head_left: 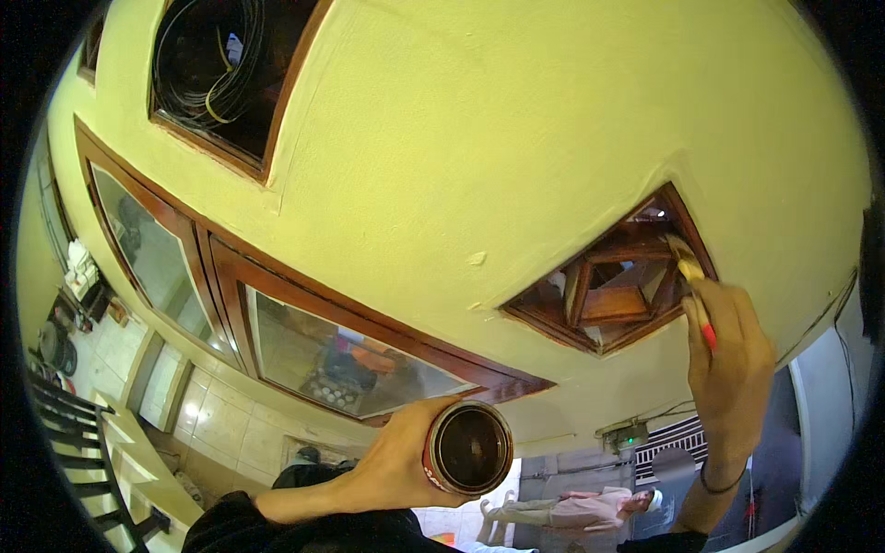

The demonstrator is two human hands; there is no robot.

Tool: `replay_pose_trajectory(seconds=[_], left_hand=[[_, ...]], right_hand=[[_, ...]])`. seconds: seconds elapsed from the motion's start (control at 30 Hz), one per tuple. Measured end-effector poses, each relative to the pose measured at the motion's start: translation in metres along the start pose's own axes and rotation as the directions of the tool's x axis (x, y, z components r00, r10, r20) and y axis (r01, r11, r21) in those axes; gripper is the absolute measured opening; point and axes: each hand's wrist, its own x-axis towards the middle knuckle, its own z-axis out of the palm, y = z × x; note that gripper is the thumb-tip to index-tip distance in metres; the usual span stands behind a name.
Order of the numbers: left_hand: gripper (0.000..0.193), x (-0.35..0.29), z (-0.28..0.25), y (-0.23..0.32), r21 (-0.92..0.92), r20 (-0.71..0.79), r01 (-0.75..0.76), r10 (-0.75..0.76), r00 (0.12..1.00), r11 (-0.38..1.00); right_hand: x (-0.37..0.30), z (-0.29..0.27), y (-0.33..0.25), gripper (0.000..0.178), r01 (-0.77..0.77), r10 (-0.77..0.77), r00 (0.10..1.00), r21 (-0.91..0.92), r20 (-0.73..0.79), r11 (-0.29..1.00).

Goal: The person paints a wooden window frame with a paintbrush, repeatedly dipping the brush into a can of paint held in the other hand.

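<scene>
My left hand (398, 465) is wrapped round an open tin (430, 453) of dark brown liquid, low in the middle of the view. In my right hand (733, 355) is a paintbrush (687, 263) with a pale ferrule and a red handle end. Its bristles meet the inner edge of a small diamond-shaped wooden frame (599, 339) set in the yellow wall. Smaller wooden pieces (616, 302) form an inner box within that frame. Whether the bristles carry any liquid is hard to make out.
Wood-framed glass windows (226, 276) run along the yellow wall (442, 157) at left. Above them, a square opening (267, 152) holds coiled cable (207, 92). A person in a pink shirt (590, 510) stands below at a distance. A dark slatted railing (88, 461) is at lower left.
</scene>
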Motion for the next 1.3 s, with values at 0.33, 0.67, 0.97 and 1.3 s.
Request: replay_pose_trajectory(seconds=[0.33, 0.67, 0.97, 1.3], left_hand=[[0.118, 0.005, -0.007, 0.003, 0.123, 0.045, -0.012, 0.007, 0.999, 0.992], [0.105, 0.002, -0.004, -0.001, 0.001, -0.007, 0.064, -0.064, 0.998, 0.998], [0.106, 0.003, 0.004, -0.008, 0.018, -0.002, 0.027, -0.027, 1.0, 0.999], [0.11, -0.003, 0.012, -0.017, -0.006, -0.014, 0.057, -0.057, 0.998, 0.998]], right_hand=[[0.019, 0.005, -0.018, 0.027, 0.066, -0.048, 0.99, -0.135, 0.13, 0.989], [0.021, 0.017, -0.015, 0.022, 0.01, 0.0, 0.994, -0.084, 0.112, 0.996], [0.022, -0.005, 0.007, 0.023, -0.026, 0.029, 1.0, 0.285, -0.007, 0.958], [0.036, -0.006, 0.016, 0.02, 0.041, -0.053, 0.998, 0.435, 0.016, 0.9]])
